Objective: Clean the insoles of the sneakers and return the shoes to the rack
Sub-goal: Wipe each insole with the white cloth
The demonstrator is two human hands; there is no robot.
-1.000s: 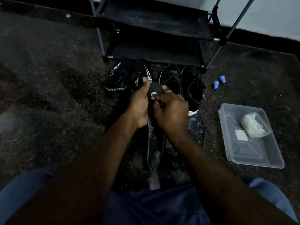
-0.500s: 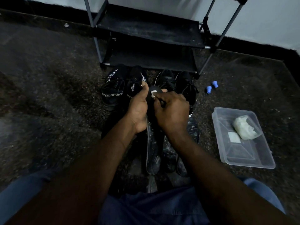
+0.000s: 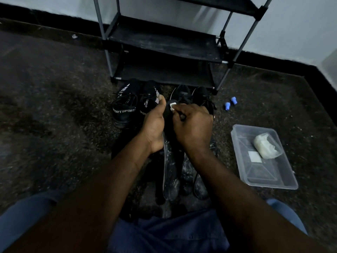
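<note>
I note little change over the last second: left hand [image 3: 154, 125] still grips the insole [image 3: 167, 111], right hand [image 3: 193, 126] pinches a white-tipped tool [image 3: 172, 106] at its 12 o'clock end; scrubbing likely unfinished.

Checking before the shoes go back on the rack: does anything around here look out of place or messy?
Two small blue pieces lie loose on the floor right of the rack. The insoles lying nearest the camera are flecked with white residue. Nothing looks spilled or broken.

Clear glossy plastic tub [image 3: 242, 148], metal-tubed rack [image 3: 107, 52]
</note>
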